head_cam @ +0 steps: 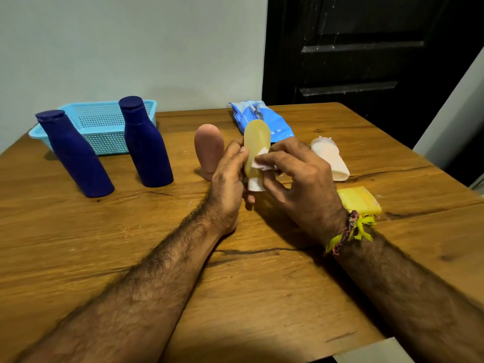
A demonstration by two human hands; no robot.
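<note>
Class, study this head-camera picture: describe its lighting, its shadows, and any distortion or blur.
Head view: warm, dim light; a dark shadow lies on the wooden table below the right hand; wide-angle distortion makes the blue bottles lean left; the black door is very dark; the yellow bottle and wipe look slightly soft.

Left grip [227, 176] is curling round the yellow bottle [256, 137], right grip [298, 176] is pinching a wipe [258, 164] against it; forearms are converging toward it.

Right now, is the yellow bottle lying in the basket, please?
No, the left hand grips the yellow bottle; the right hand presses a wipe on it.
</note>
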